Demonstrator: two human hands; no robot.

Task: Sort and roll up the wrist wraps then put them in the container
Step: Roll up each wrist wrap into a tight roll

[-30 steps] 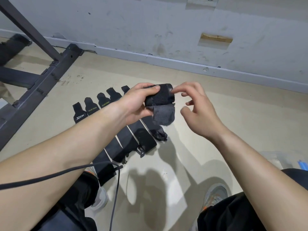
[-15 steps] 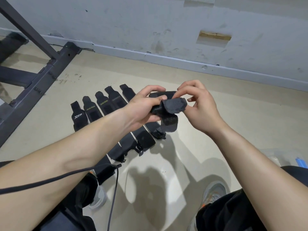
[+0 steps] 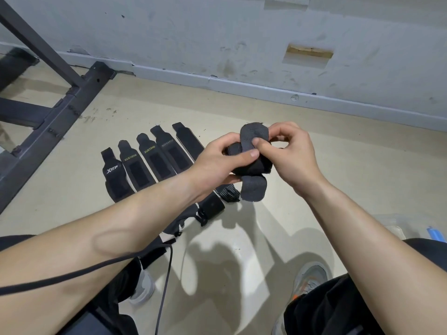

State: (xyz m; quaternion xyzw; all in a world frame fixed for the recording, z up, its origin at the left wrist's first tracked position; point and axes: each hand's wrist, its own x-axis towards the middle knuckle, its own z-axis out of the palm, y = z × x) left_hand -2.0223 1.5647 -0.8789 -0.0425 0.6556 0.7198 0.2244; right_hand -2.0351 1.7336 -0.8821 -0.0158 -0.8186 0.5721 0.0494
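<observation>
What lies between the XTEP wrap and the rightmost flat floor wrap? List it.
In the head view, three more wraps: a XUEYING wrap, a second XUEYING wrap, a blurred-label wrap.

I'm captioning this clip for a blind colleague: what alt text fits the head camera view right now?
The left hand grips a partly rolled black wrist wrap while the right hand pinches its upper flap. Five more black wraps lie flat side by side on the beige floor beyond, beside a dark metal frame.
</observation>
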